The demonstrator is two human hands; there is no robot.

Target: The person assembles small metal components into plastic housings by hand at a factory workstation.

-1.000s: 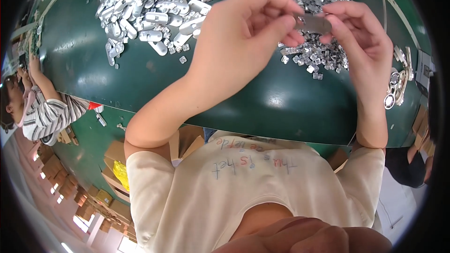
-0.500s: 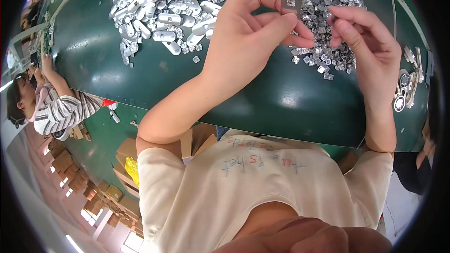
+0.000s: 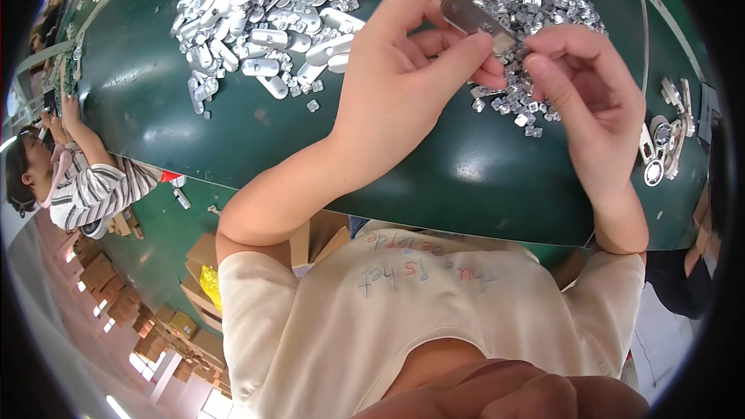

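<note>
Over the table, my left hand pinches a grey oval metal plate between thumb and fingers. The plate tilts, its lower end by my thumb tip. Just to the right is my right hand, thumb and forefinger brought together near that lower end. Whatever sits between those fingertips is too small to make out. Beneath and behind both hands spreads a heap of small square metal pieces. Farther left lies a pile of silvery oval plates, with small square pieces mixed in.
The dark green table curves round in front of me. Long metal parts with round ends lie at its right side. Another person in a striped top works at the far left. Cardboard boxes stand below the table's edge.
The oval plate has tipped from upright to slanting, its top leaning left. My right hand has come left and slightly down, closer to the plate. The view has shifted a little.
</note>
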